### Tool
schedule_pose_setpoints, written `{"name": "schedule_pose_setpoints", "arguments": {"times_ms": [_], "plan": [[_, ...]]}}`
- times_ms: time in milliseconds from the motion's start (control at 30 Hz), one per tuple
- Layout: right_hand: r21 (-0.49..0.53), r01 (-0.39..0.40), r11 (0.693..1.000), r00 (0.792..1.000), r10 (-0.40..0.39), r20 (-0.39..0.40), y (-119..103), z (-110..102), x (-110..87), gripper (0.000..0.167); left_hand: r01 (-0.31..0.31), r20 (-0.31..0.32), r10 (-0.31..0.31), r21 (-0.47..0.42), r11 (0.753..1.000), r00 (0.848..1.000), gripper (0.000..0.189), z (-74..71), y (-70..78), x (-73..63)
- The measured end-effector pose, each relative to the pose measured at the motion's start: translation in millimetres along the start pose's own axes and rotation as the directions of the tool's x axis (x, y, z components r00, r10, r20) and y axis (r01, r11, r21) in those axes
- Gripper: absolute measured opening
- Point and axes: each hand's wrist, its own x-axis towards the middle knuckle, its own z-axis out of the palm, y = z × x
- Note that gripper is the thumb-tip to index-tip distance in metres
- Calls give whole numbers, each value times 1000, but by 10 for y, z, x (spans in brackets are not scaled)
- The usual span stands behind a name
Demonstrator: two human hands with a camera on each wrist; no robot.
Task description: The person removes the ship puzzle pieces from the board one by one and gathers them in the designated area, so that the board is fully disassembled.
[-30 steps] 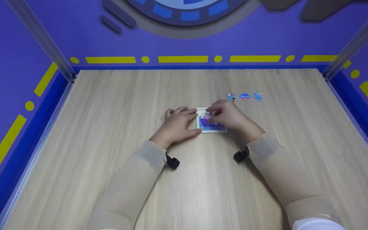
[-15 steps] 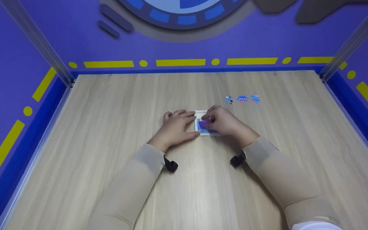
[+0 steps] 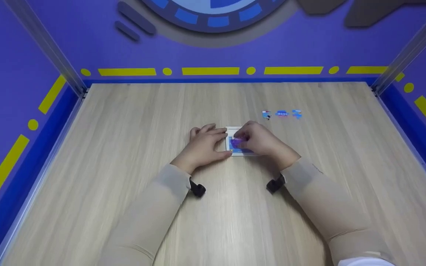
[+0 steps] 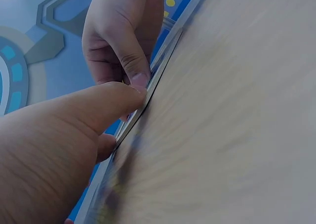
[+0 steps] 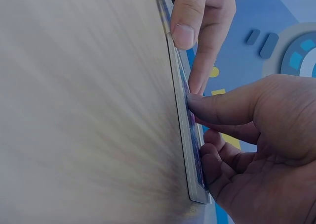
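left grip (image 3: 205, 147), fingers apart, touches the white tray (image 3: 233, 128), likely steadying it on the counter (image 3: 142, 122); right grip (image 3: 261, 139) bunches over the purple picture (image 3: 236, 143) inside, pinching or pressing i cannot tell; beyond, three loose pieces (image 3: 282, 113) sit spaced, perhaps for picking.

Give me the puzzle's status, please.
Left grip touching left edge of frame. Right grip at puzzle, hold unclear. Three loose pieces beyond, not blocking.

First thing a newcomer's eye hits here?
Probably the blue-purple wall with yellow dashes, behind the wooden table. Next, the left hand and right hand meeting at a small white-edged picture board on the table. Then three small colourful pieces, in a row beyond the right hand.
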Motion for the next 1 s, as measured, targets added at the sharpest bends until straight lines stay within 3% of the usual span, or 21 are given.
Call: {"name": "schedule_pose_setpoints", "arguments": {"times_ms": [533,1000], "plan": [[31,-21,999,1000,21,-8,-37,-77,29,32,-11,5,11,-10,1000,1000,80,-59,12,25],[77,-74,994,997,74,6,-16,-8,27,31,5,6,-4,-31,1000,1000,79,3,-12,-10]]}}
